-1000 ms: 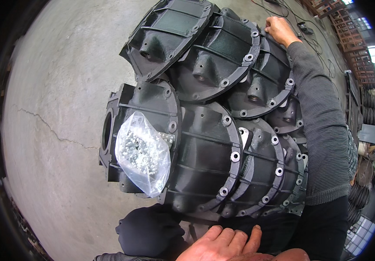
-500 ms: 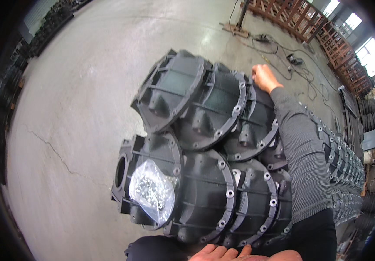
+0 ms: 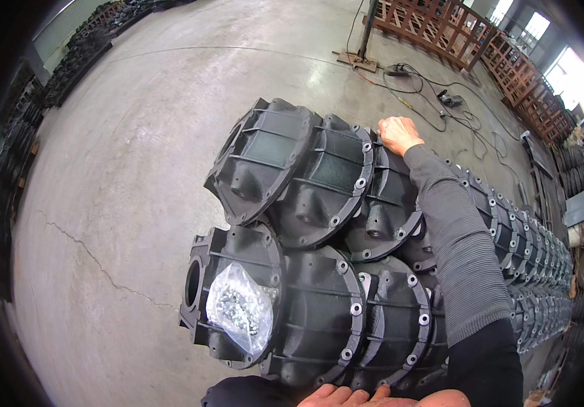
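Black cast-metal housings with ribs and drilled flanges are stacked in two rows before me. My right hand (image 3: 399,134) reaches over to the far edge of the third upper housing (image 3: 388,203). Its fingers are curled in, and whatever they hold is hidden. At the bottom edge, my left hand (image 3: 356,397) rests its spread fingers against the near side of the lower housings (image 3: 315,305); the palm is partly cut off. A clear plastic bag (image 3: 240,308) of small shiny metal parts lies on the leftmost lower housing (image 3: 237,247).
Long rows of similar housings (image 3: 532,251) run off at the right. Beyond the stack, cables (image 3: 434,88) lie on the concrete floor (image 3: 115,169) near a post on a base plate (image 3: 358,61). Brown metal racks (image 3: 434,30) stand behind. Dark parts (image 3: 78,74) line the far left.
My view has shifted, so the stack appears lower in the picture. My right hand stays at the same upper housing, its fingers still curled. The left hand keeps its place.
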`<action>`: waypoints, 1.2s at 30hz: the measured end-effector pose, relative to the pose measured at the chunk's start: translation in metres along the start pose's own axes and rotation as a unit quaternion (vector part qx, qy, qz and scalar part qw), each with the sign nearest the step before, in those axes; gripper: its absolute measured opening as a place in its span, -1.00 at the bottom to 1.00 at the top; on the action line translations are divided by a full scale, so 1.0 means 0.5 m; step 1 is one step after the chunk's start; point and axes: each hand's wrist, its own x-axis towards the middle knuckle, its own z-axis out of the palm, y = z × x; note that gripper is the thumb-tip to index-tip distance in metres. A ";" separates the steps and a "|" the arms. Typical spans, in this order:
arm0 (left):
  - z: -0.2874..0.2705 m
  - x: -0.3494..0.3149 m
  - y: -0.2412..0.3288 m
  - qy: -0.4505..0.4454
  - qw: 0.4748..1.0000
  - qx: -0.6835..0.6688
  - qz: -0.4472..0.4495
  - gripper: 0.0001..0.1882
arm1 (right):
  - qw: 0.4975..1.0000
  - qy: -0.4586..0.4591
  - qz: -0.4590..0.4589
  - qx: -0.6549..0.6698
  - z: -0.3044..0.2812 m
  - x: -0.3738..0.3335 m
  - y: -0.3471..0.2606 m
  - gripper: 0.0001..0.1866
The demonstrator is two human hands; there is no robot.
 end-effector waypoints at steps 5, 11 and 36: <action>0.008 -0.011 0.004 -0.003 1.000 -0.008 -0.001 -0.60 | 0.999 0.000 0.033 0.003 -0.003 -0.003 -0.013 -0.71; 0.010 -0.021 0.003 -0.005 1.000 -0.017 -0.005 -0.61 | 0.987 0.086 0.093 0.098 0.017 -0.020 -0.024 -0.76; 0.012 -0.012 -0.001 -0.005 0.999 -0.048 -0.006 -0.65 | 0.978 0.044 0.165 0.122 0.009 -0.006 -0.029 -0.79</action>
